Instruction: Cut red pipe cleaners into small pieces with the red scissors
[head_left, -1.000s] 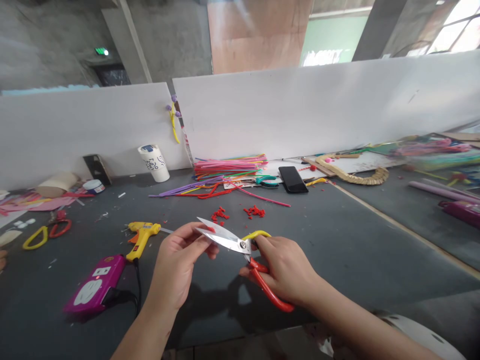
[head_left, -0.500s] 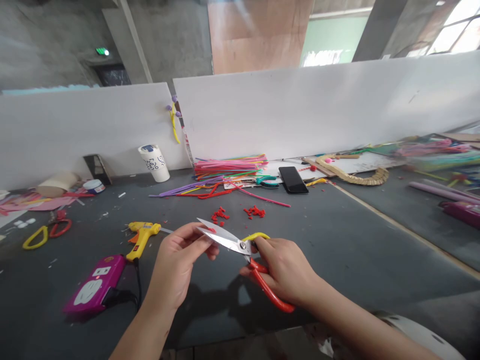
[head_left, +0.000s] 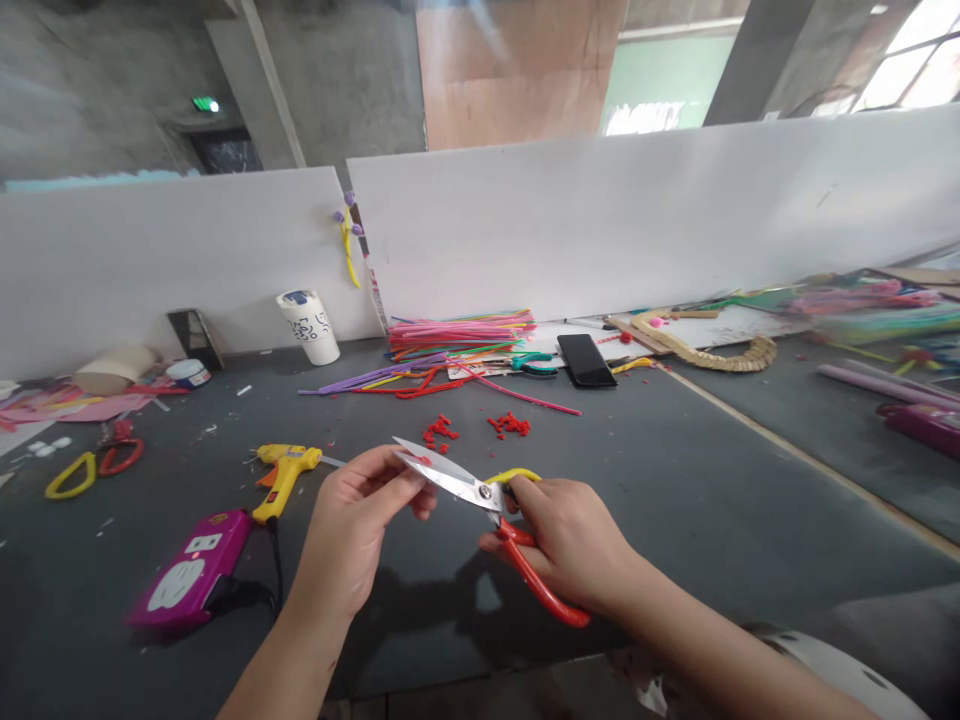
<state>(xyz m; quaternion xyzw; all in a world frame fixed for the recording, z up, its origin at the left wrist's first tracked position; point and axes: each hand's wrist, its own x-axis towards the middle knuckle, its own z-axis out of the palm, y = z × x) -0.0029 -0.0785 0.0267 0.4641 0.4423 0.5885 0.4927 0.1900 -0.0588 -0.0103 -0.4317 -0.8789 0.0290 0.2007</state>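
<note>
My right hand [head_left: 574, 535] grips a pair of scissors [head_left: 454, 482] with one red and one yellow handle, the blades slightly parted and pointing left. At the blade tips my left hand [head_left: 367, 525] is closed in a pinch on a small red piece of pipe cleaner [head_left: 424, 460], most of it hidden by the fingers and blades. Just beyond the blades lie two little heaps of red clippings, a left heap [head_left: 439, 432] and a right heap [head_left: 510, 425]. Farther back rests a bundle of pink and red pipe cleaners [head_left: 461, 330], with purple pipe cleaners [head_left: 375, 375] before it.
Left of my left hand are a yellow glue gun [head_left: 285, 475], a purple power strip [head_left: 195, 570] and a second pair of scissors [head_left: 97, 465]. Teal-handled pliers [head_left: 534, 364] and a black phone [head_left: 585, 360] lie at the back, near a white paper cup [head_left: 309, 328]. White boards [head_left: 600, 220] close off the far edge.
Almost nothing differs. The scissor blades sit slightly closer together around the red piece, while both hands keep nearly the same place.
</note>
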